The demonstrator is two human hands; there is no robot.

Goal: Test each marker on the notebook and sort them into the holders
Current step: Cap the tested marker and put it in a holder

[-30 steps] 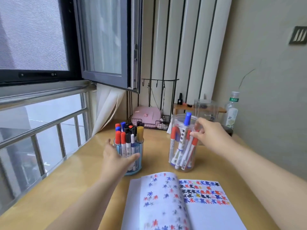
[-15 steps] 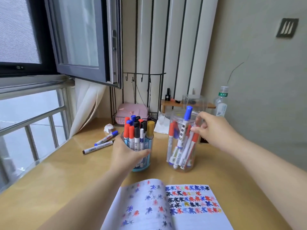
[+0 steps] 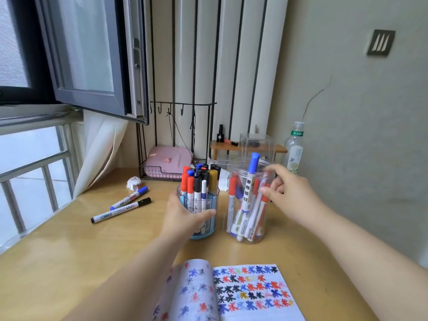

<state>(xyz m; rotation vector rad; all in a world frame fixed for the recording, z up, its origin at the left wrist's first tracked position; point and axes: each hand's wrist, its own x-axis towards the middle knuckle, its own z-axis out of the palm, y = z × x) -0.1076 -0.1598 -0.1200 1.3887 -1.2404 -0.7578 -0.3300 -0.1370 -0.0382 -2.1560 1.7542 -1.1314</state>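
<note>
Left hand (image 3: 183,216) wraps the blue holder (image 3: 203,218), hiding its left wall. Right hand (image 3: 289,193) pinches the clear jar (image 3: 249,205) at its rim; fingertip contact appears firm but blurred. Two markers (image 3: 125,206) lie loose at left. Notebook (image 3: 231,293) is cut off below.

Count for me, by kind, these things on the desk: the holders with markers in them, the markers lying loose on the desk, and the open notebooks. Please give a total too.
Holders with markers: 2, the blue holder and the clear holder
Loose markers: 2, the blue-capped marker and the black-capped marker
Open notebooks: 1, the notebook
Total: 5
</note>
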